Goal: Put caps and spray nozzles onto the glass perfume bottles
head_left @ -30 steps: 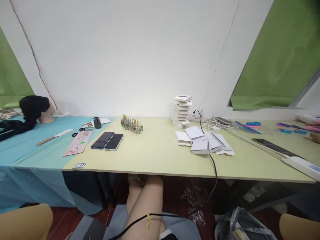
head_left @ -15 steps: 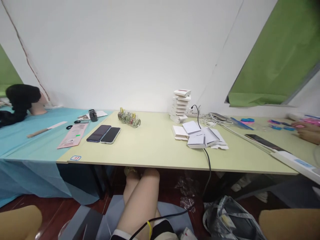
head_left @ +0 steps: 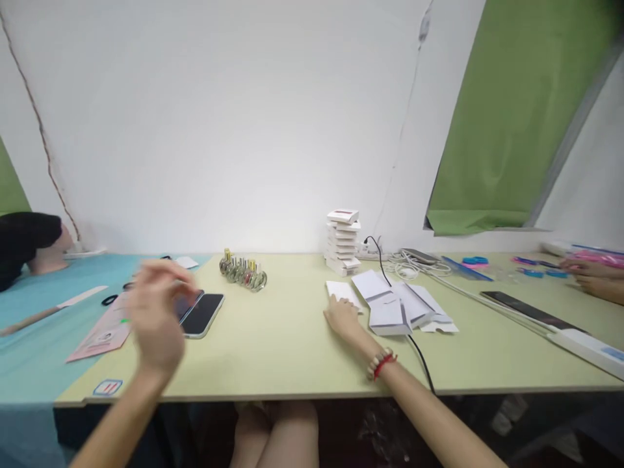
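My left hand hovers above the yellow-green table, just in front of two dark phones lying side by side. It is smeared by motion, so its fingers are unclear. My right hand, with a red bead bracelet at the wrist, lies low on the table. Its fingertips touch a small white box at the left edge of a pile of flat white cartons. Nothing is gripped in it.
A row of small glass bottles and a stack of white boxes stand near the wall. A black cable runs off the front edge. A pink packet and knife lie left. Another person's hands work far right.
Both my hands have come into view over the table; the right one reached the white box, the left rose near the phones. The camera moved closer and tilted.
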`<move>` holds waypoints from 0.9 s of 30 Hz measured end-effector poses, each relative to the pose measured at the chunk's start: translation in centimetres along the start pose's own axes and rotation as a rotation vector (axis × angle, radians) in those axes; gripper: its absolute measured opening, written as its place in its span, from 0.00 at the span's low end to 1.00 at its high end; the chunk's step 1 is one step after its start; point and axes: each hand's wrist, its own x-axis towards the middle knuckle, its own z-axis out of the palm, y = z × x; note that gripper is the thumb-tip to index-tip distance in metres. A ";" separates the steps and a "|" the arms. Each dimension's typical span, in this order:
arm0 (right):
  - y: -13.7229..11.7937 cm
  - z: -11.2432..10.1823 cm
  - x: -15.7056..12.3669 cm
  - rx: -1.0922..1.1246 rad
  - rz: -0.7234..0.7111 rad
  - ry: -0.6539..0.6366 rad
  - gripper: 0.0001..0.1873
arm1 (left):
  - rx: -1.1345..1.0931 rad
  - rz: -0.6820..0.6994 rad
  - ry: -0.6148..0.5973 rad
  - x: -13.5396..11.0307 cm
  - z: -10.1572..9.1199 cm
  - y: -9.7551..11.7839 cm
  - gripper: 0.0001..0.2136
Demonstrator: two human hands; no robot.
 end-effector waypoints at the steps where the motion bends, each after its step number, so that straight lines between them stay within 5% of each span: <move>1: -0.8 0.4 0.1 0.038 -0.109 0.029 0.22 | 0.009 0.006 -0.162 -0.5 1.5 -0.9 0.08; 4: -2.7 0.6 1.3 0.176 -0.352 0.061 0.18 | 0.263 0.109 -0.754 -2.7 7.0 -5.5 0.09; 7: -3.8 1.0 3.4 0.308 -0.407 0.066 0.25 | 0.441 0.251 -0.974 -4.6 11.5 -11.7 0.19; 11: -3.8 3.0 6.0 0.440 -0.429 0.025 0.27 | 0.450 -0.008 -0.930 -4.9 14.5 -18.9 0.26; 15: -2.9 3.5 6.8 0.537 -0.517 0.099 0.20 | 0.390 -0.079 -0.891 -3.6 15.6 -22.2 0.32; 21: -3.2 0.5 5.3 0.714 -0.477 0.235 0.16 | 0.250 -0.027 -0.821 -2.5 16.1 -22.5 0.41; 24: -4.0 -0.6 4.3 0.889 -0.363 0.269 0.19 | 0.251 0.055 -0.704 -2.5 15.8 -21.7 0.37; 27: -4.7 -1.0 3.4 1.120 -0.342 0.216 0.20 | 0.276 0.001 -0.763 -2.6 15.5 -21.1 0.32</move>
